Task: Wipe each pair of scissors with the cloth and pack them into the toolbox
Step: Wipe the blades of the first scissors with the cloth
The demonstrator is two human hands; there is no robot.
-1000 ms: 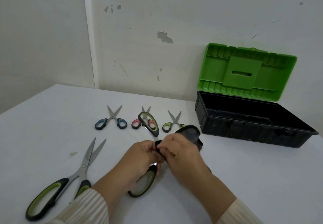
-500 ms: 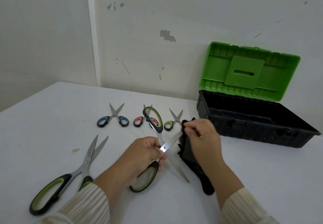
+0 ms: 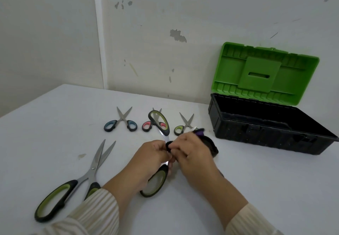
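Head view: left hand (image 3: 152,154) grip holds open scissors (image 3: 159,122), right hand (image 3: 192,152) grip pinches cloth (image 3: 211,144) round blade (image 3: 165,137); slipping cloth could mean a cut.

A white table (image 3: 55,124), marked by a small brownish stain (image 3: 81,155), stands against a scuffed off-white wall (image 3: 201,11) bearing a grey chipped patch (image 3: 178,35) and a white vertical strip (image 3: 99,33).

head view | from above, facing forward-down | close over table (image 3: 55,124)
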